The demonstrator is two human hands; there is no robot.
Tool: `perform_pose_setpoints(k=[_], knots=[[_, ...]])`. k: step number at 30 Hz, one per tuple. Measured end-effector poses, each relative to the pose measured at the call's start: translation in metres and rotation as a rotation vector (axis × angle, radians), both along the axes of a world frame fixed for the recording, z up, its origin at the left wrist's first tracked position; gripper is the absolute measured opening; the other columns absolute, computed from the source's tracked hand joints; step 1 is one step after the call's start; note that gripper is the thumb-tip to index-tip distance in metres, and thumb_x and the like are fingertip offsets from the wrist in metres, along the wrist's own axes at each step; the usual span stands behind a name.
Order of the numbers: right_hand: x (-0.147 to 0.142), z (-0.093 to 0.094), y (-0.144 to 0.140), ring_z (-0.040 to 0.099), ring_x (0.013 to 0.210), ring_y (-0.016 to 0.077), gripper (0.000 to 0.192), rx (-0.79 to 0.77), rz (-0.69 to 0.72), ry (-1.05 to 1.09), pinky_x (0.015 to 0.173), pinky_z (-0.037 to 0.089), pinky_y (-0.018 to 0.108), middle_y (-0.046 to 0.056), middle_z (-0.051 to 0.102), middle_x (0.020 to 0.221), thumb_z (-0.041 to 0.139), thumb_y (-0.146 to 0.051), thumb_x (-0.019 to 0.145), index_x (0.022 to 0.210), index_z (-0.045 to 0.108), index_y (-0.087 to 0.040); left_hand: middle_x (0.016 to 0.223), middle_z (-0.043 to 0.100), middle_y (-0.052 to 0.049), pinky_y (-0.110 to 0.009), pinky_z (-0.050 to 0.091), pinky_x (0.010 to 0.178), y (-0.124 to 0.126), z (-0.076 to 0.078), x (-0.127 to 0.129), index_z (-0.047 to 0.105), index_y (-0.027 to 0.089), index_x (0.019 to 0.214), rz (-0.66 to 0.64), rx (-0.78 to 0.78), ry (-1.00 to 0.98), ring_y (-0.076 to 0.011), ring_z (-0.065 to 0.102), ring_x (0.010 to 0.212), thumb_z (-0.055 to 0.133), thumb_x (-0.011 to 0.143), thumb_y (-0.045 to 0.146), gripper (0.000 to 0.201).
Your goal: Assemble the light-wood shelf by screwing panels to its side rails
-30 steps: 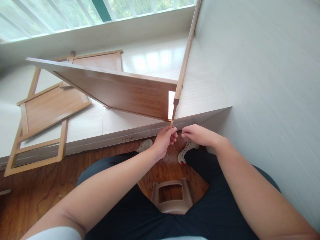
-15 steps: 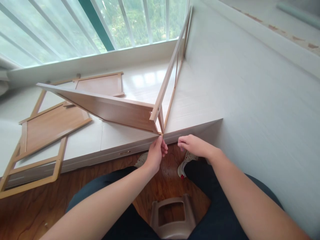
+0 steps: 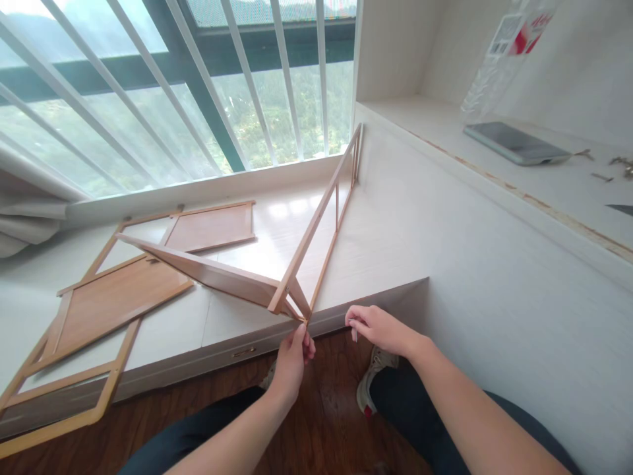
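At the far left of the frame a grey curtain (image 3: 24, 211) bunches beside the barred window (image 3: 163, 79), and below it two flat wooden frames with panels (image 3: 119, 297) lie on the pale platform (image 3: 237, 316), the nearer one overhanging its front edge at the lower left. Toward the middle, a wooden panel (image 3: 208, 272) stands tilted on the platform and meets a long slatted wooden frame (image 3: 321, 211) at a corner just above the platform's front edge; the frame runs from that corner up and back to the window sill, beside the white wall. The left hand (image 3: 293, 359), in the lower centre, reaches up to that corner with its fingers curled and its fingertips pinching the bottom tip of the frame. Just to the right, apart from the frame, the right hand (image 3: 378, 326) hovers over the platform edge with its fingers closed around a small thin part (image 3: 353, 332), too small to identify. Below the hands a sneaker (image 3: 372, 386) rests on the dark wood floor (image 3: 198, 409). In the upper right a phone (image 3: 517, 143) lies on a white shelf (image 3: 445, 119), with a clear plastic bag (image 3: 499, 53) behind it and some small screws (image 3: 613, 165) at the right edge.
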State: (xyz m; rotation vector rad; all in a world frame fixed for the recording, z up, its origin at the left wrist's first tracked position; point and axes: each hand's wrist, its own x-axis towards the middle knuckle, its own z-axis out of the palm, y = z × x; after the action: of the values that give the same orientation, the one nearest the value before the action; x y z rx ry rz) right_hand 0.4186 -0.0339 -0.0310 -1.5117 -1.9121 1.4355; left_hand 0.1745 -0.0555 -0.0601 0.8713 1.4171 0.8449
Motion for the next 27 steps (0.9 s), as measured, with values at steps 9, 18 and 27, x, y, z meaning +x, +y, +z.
perform_pose_setpoints(k=[9,18,27], knots=[[0.008,0.018,-0.001,0.065,0.077,0.0171,0.022,0.039,-0.019,0.037,0.073,0.046,0.028,0.005,0.074,0.086,0.044,-0.012,0.096,0.098,0.065,-0.019,0.066,0.064,-0.004,-0.031,0.039,0.068,0.009,0.014,-0.028,0.066,0.021,0.065,-0.275,0.177,0.359,-0.0201,0.056,0.061,0.054,0.089,0.078,0.063],[-0.005,0.059,-0.009,0.059,0.071,0.0144,0.027,0.162,-0.040,0.104,0.070,0.042,0.026,-0.001,0.064,0.075,0.045,-0.003,0.084,0.096,0.060,-0.021,0.067,0.063,-0.004,-0.028,0.036,0.070,0.009,0.023,-0.021,0.063,0.021,0.065,-0.331,0.273,0.516,-0.0215,0.058,0.070,0.060,0.091,0.066,0.052],[-0.029,0.070,-0.008,0.054,0.071,0.0158,0.015,0.262,-0.085,0.176,0.069,0.039,0.028,-0.002,0.054,0.070,0.040,-0.012,0.092,0.082,0.044,-0.023,0.071,0.070,-0.004,-0.030,0.043,0.074,-0.021,0.064,-0.060,0.073,0.020,0.073,-0.276,0.280,0.666,-0.0224,0.063,0.074,0.063,0.088,0.059,0.043]])
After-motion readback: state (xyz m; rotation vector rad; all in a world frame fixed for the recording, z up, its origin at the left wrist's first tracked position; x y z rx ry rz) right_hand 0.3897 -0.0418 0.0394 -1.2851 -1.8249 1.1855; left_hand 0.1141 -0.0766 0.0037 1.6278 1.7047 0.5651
